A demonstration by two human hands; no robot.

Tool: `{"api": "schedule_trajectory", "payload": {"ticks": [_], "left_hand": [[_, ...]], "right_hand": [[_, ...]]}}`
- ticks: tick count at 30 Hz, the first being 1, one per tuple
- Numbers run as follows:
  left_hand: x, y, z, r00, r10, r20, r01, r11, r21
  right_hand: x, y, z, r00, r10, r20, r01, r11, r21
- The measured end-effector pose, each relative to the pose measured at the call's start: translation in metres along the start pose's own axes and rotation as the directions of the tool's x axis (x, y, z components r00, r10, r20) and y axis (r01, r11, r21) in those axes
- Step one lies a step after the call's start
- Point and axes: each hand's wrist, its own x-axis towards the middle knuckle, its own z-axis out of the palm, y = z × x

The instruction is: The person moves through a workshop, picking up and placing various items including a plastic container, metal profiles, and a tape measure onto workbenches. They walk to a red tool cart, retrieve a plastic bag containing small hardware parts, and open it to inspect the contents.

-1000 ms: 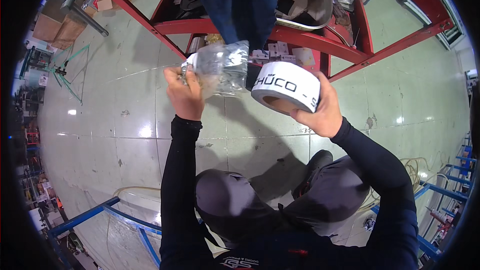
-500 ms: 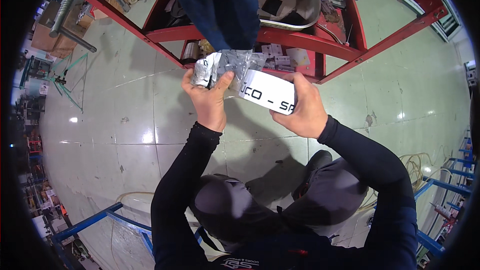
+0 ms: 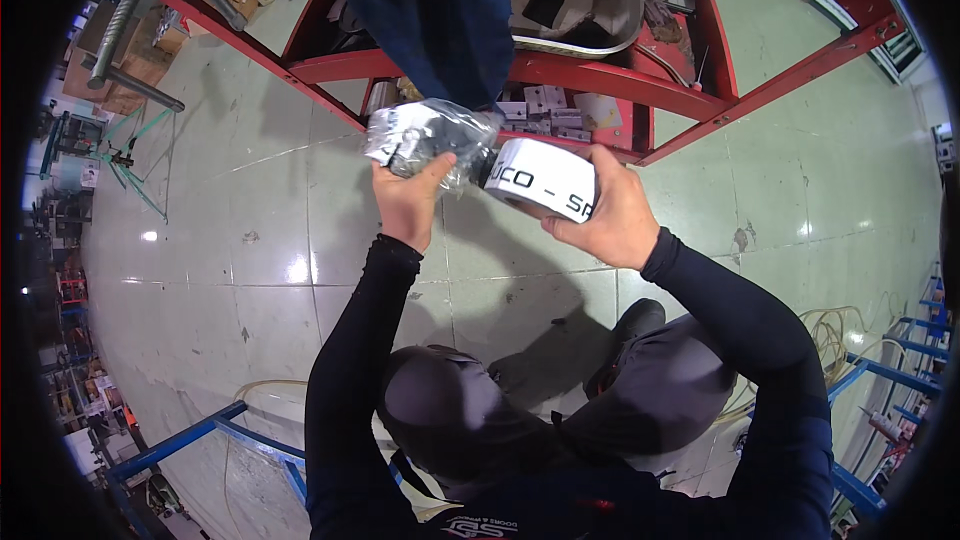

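Note:
In front of me, my left hand [image 3: 408, 202] grips a clear plastic bag [image 3: 465, 137] with dark and white contents that I cannot make out. Its thumb presses on the near side of the bag. To its right, my right hand [image 3: 618, 208] is closed round a roll of white printed tape [image 3: 540, 174], thumb below and fingers over the far edge. The roll is tilted, its printed outer face toward me and its left end close to the bag. Blue cloth [image 3: 425, 15] hangs just beyond the bag and hides part of the red frame.
A red metal rack [image 3: 620, 83] stands ahead, holding a grey-brown tray [image 3: 590, 0] and several small metal blocks [image 3: 545, 100] lower down. Blue metal frames [image 3: 185, 445] flank me, with a pale hose [image 3: 825, 335] at right. Tiled floor [image 3: 230, 210] lies around.
My left hand and the bag have moved left, away from the roll, and more of the bag shows. The tape roll has turned slightly, showing more of its rounded side.

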Motion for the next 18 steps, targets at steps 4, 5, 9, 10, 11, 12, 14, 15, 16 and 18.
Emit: {"api": "schedule_trajectory", "payload": {"ticks": [4, 5, 9, 10, 11, 12, 14, 15, 16, 18], "left_hand": [[-0.013, -0.014, 0.017, 0.999, 0.041, 0.018, -0.043, 0.99, 0.135], [-0.012, -0.014, 0.02, 0.998, 0.044, 0.041, -0.048, 0.994, 0.094], [-0.01, -0.028, 0.013, 0.982, 0.162, 0.101, -0.189, 0.891, 0.413], [-0.011, -0.03, 0.013, 0.976, 0.194, 0.102, -0.219, 0.837, 0.502], [-0.013, -0.028, 0.014, 0.984, 0.163, 0.076, -0.178, 0.821, 0.542], [-0.013, -0.029, 0.011, 0.982, 0.156, 0.103, -0.187, 0.769, 0.612], [-0.011, -0.031, 0.006, 0.978, 0.135, 0.157, -0.207, 0.646, 0.735], [-0.01, -0.03, 0.006, 0.975, 0.127, 0.182, -0.221, 0.631, 0.744], [-0.01, -0.029, 0.005, 0.981, 0.041, 0.191, -0.172, 0.64, 0.749], [-0.009, -0.024, 0.005, 0.97, -0.131, 0.207, -0.075, 0.648, 0.758]], "right_hand": [[-0.001, -0.009, 0.009, 0.997, 0.072, 0.031, -0.074, 0.995, 0.074], [0.0, -0.007, 0.011, 0.996, 0.087, 0.013, -0.087, 0.991, 0.099], [0.001, -0.01, 0.012, 0.989, 0.146, 0.009, -0.146, 0.987, 0.06], [0.001, -0.011, 0.011, 0.987, 0.163, 0.011, -0.163, 0.986, 0.036], [0.002, -0.012, 0.008, 0.985, 0.172, 0.008, -0.172, 0.985, 0.028], [0.003, -0.012, 0.004, 0.984, 0.181, 0.006, -0.181, 0.983, 0.02], [0.004, -0.009, -0.001, 0.984, 0.176, -0.03, -0.173, 0.981, 0.085], [0.004, -0.006, -0.002, 0.984, 0.165, -0.064, -0.153, 0.976, 0.155], [0.005, -0.003, -0.004, 0.983, 0.156, -0.098, -0.13, 0.966, 0.225], [0.006, 0.003, -0.007, 0.98, 0.158, -0.124, -0.113, 0.943, 0.312]]}}
